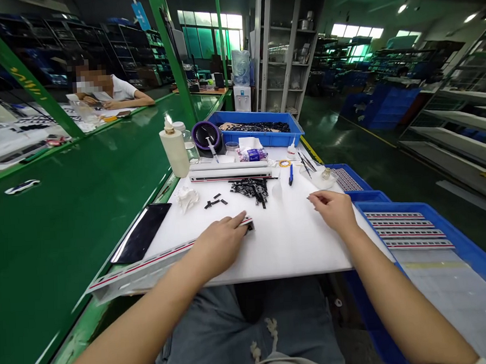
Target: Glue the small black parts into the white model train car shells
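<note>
My left hand [224,243] is closed on a long white strip [149,263] with a red line and small dark windows, near its right end. The strip lies slantwise over the table's left front edge. My right hand [334,208] is held at the right side of the white table [295,250], thumb and fingertips pinched together; a tiny dark thing shows at the tips, too small to name. A heap of small black pieces [251,189] lies beyond my hands, with several loose black pieces [215,202] to its left.
Behind stand a cream bottle [174,153], a purple-rimmed round container [206,136] and a blue bin [261,137]. A blue pen [291,175] and tweezers lie back right. Blue trays [465,230] hold strips at right. Across the green surface sits a person [120,90].
</note>
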The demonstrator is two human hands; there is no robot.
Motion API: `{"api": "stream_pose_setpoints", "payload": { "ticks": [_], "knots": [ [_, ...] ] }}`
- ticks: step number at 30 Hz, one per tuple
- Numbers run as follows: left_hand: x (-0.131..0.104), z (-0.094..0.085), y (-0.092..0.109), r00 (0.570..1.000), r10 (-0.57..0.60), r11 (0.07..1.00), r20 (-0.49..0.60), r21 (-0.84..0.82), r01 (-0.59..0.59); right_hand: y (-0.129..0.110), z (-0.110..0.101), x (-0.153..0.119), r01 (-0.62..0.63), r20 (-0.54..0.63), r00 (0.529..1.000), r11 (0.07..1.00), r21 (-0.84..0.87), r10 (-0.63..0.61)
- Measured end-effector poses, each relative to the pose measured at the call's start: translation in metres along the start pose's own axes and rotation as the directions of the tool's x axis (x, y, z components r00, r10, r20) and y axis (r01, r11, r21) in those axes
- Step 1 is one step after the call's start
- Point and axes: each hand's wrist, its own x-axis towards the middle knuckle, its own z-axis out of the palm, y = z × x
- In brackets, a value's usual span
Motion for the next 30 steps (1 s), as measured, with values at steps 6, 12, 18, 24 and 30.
{"api": "stream_pose_setpoints", "payload": {
  "ticks": [6, 12, 18, 24, 30],
  "knots": [
    [0.08, 0.003, 0.088, 0.972, 0.191, 0.981, -0.139, 0.072, -0.183, 0.03, -0.001, -0.005, -0.113, -0.204, 0.973, 0.994, -0.013, 0.108],
    [0.082, 0.02, 0.115, 0.951, 0.221, 0.975, -0.215, 0.071, -0.21, 0.036, -0.001, -0.004, -0.152, -0.185, 0.971, 0.988, 0.011, 0.151],
    [-0.005, 0.013, 0.069, 0.911, 0.331, 0.944, -0.247, 0.066, -0.324, 0.038, 0.002, -0.004, -0.17, -0.148, 0.974, 0.985, 0.034, 0.174],
    [-0.082, 0.029, -0.021, 0.889, 0.03, 0.999, -0.456, -0.005, -0.036, 0.017, -0.007, -0.007, -0.08, -0.295, 0.951, 0.996, 0.047, 0.09],
    [-0.084, 0.048, -0.041, 0.897, -0.171, 0.979, -0.408, -0.172, 0.108, -0.085, 0.019, -0.038, 0.253, -0.219, 0.955, 0.932, 0.258, -0.199]
  ]
}}
